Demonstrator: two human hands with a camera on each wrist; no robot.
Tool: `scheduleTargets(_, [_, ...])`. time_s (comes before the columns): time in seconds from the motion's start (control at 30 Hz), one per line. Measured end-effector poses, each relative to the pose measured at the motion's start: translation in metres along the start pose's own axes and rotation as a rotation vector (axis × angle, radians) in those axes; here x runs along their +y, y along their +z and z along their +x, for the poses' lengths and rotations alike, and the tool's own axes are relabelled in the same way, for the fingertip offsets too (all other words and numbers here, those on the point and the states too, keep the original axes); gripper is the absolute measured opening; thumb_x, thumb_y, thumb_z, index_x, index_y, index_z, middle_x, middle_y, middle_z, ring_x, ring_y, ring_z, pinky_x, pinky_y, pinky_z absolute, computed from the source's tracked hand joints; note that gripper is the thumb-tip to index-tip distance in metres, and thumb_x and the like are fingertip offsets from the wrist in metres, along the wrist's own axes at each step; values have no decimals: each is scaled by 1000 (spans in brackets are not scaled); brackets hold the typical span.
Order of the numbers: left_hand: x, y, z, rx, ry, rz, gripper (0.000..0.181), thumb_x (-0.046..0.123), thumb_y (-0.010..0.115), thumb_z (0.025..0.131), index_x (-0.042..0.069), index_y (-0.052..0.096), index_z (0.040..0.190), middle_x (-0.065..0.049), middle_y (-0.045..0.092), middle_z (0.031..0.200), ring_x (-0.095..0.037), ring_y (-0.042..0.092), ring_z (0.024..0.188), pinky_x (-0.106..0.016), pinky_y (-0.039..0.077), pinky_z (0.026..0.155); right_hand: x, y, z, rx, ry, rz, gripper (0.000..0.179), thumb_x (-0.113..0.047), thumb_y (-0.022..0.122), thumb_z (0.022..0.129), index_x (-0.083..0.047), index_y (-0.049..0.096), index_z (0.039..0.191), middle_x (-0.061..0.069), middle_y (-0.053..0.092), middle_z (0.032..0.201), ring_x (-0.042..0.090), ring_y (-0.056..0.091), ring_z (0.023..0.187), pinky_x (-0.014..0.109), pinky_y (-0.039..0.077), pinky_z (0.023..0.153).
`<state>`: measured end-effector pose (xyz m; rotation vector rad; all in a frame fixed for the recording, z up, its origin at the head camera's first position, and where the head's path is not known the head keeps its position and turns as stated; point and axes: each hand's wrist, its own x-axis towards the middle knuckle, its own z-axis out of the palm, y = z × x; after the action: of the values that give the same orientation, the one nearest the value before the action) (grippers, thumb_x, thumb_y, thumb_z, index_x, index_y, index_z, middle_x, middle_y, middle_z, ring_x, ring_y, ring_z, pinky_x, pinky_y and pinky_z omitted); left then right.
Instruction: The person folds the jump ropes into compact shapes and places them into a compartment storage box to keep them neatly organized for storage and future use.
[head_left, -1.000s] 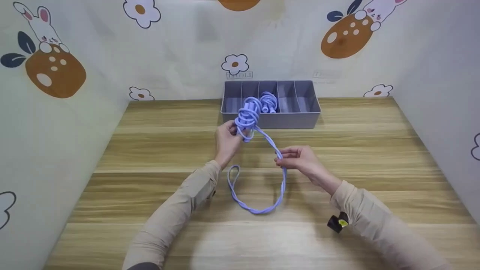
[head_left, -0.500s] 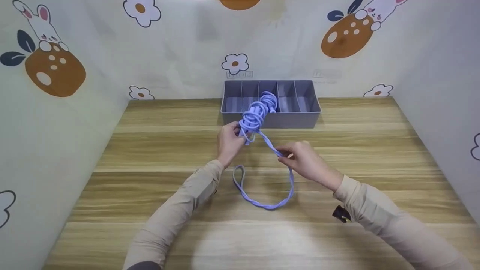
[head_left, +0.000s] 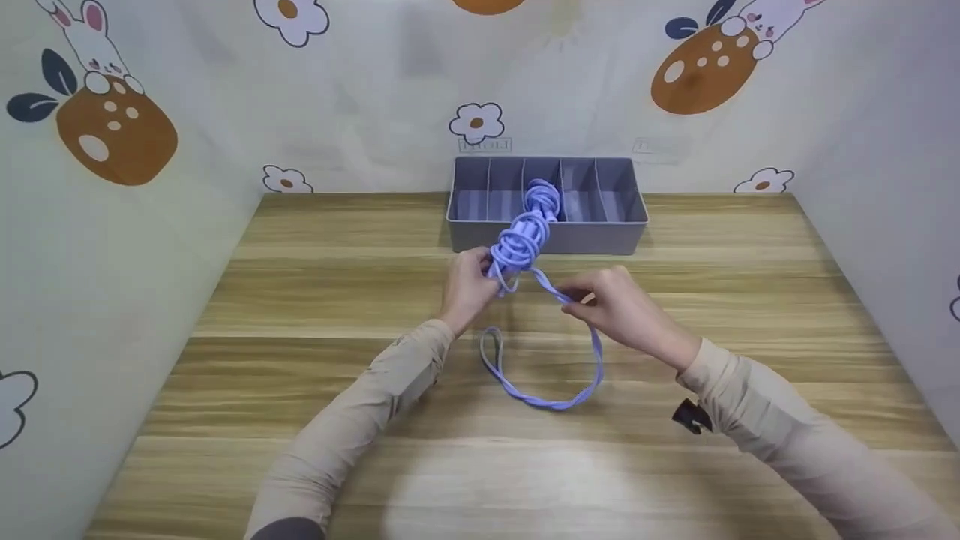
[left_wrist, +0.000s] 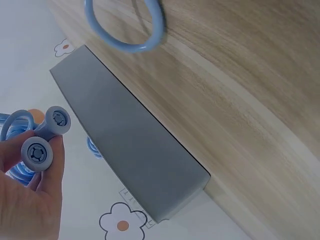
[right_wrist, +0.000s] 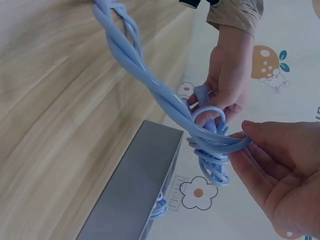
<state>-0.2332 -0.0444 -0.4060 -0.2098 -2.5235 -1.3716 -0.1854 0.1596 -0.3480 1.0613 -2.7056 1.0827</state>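
Note:
My left hand (head_left: 466,289) grips the handles of a light blue jump rope (head_left: 521,241), whose cord is wound round them. In the left wrist view the two round handle ends (left_wrist: 37,152) face the camera, side by side. A twisted double length of cord (head_left: 551,403) hangs from the bundle and curves to a small end loop at the left. Close by the bundle, my right hand (head_left: 626,311) pinches this length between thumb and fingers. Behind, another wound jump rope (head_left: 543,198) lies in the middle compartment of a grey divided box (head_left: 547,238).
The box stands at the back of the wood-grain table (head_left: 330,390), against a patterned wall (head_left: 360,97). Side walls rise at left and right. A black object (head_left: 691,416) is at the right sleeve (head_left: 757,405).
The wound jump rope and both hands have shifted a little to the right. My right hand's pinch has moved up the twisted cord, nearer the bundle. The hanging loop has swung right.

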Motion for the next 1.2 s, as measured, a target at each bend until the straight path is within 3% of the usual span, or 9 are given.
scheduleTargets(0.2, [-2,1,-1,-14,7,88,14,-4,62,67,1,67,79,-8,68,73,-14,56,61,-25,46,54,-2,-7,3,-23,3,-22,19,5,64,78,5,68,97,14,69,84,22,66,76,31,55,66])
scheduleTargets(0.47, [-1,2,-4,-78,-6,76,18,-3,64,70,0,68,87,-11,69,81,-17,62,67,-26,51,58,-1,-10,7,9,-29,-26,20,8,63,76,6,68,96,14,68,83,20,65,72,28,55,63])
scheduleTargets(0.67, [-2,3,-6,-104,-9,119,12,0,66,71,2,67,83,-8,69,76,-14,58,62,-25,49,55,-3,-11,11,4,-62,-55,32,10,61,76,5,62,108,14,67,86,19,64,73,26,55,63])
scheduleTargets(0.97, [-3,4,-10,-148,98,201,11,0,65,68,2,68,79,-8,67,72,-13,50,58,-31,48,56,0,-15,20,-25,-314,-201,17,8,61,78,3,67,93,11,66,85,21,63,77,32,53,68])
scheduleTargets(1.2, [-1,1,-12,-252,163,235,12,0,65,69,3,68,79,-7,67,70,-12,49,56,-27,45,53,0,-22,29,-83,-355,-270,17,12,59,79,2,69,88,11,66,85,23,64,80,31,54,71])
